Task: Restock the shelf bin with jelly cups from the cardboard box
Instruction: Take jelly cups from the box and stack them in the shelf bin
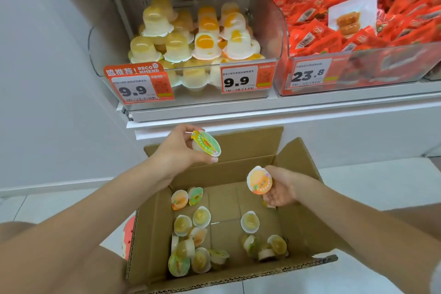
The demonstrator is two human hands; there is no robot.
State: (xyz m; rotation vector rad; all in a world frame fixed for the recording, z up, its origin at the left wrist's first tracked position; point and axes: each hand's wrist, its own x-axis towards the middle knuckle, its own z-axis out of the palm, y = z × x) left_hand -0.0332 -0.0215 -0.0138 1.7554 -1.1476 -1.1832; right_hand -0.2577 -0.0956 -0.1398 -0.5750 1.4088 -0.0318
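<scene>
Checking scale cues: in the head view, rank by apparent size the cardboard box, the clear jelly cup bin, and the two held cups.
1. Cardboard box, nearest the camera.
2. Clear bin.
3. Green-lidded cup and orange-lidded cup: alike, unranked.

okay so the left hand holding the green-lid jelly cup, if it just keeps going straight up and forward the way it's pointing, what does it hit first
Likely the white shelf edge just above the left hand and its jelly cup, then the clear bin's front wall with the price tags. Depth is unclear; it may pass in front.

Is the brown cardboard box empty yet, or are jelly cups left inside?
Not empty. The brown cardboard box stands open, with loose jelly cups scattered over its floor, mostly near the front.
</scene>
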